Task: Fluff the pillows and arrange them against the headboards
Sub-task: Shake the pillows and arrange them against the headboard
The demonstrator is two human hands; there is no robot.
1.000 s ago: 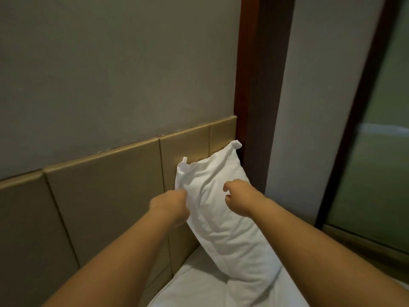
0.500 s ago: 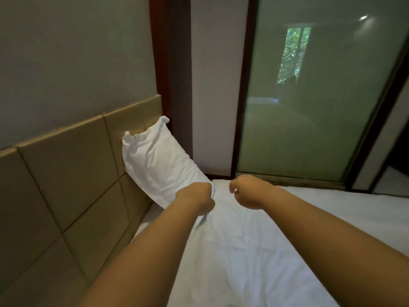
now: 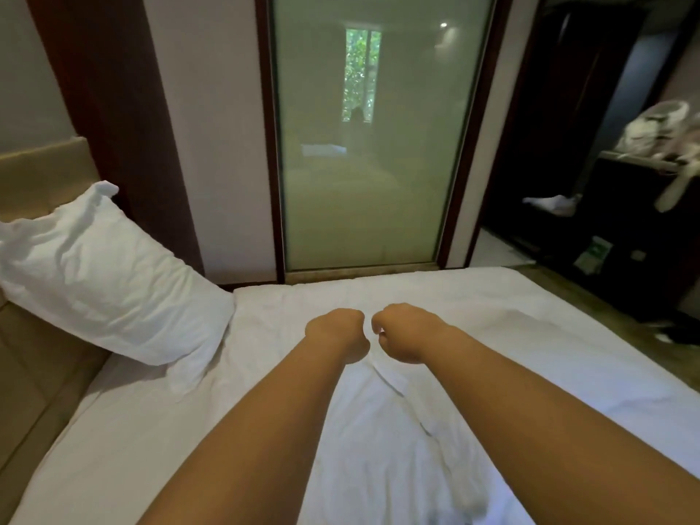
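One white pillow [image 3: 102, 274] leans tilted against the tan padded headboard [image 3: 41, 161] at the left, its lower edge on the white bed sheet [image 3: 511, 335]. My left hand [image 3: 337, 335] and my right hand [image 3: 407, 331] are curled into fists side by side over the middle of the mattress, well to the right of the pillow and not touching it. A raised crease in the sheet runs from just under my right hand toward me. The fingers are hidden, so I cannot see whether they pinch the sheet.
A dark wooden post [image 3: 113, 108] stands beside the headboard. A frosted glass panel [image 3: 363, 145] faces the far side of the bed. A dark cabinet [image 3: 625, 240] with clothes on top stands at the right, beyond a strip of floor.
Both hands left the pillow and moved right, out over the sheet. My view swung right from the headboard to the bed and glass panel. The pillow stays leaning on the headboard.
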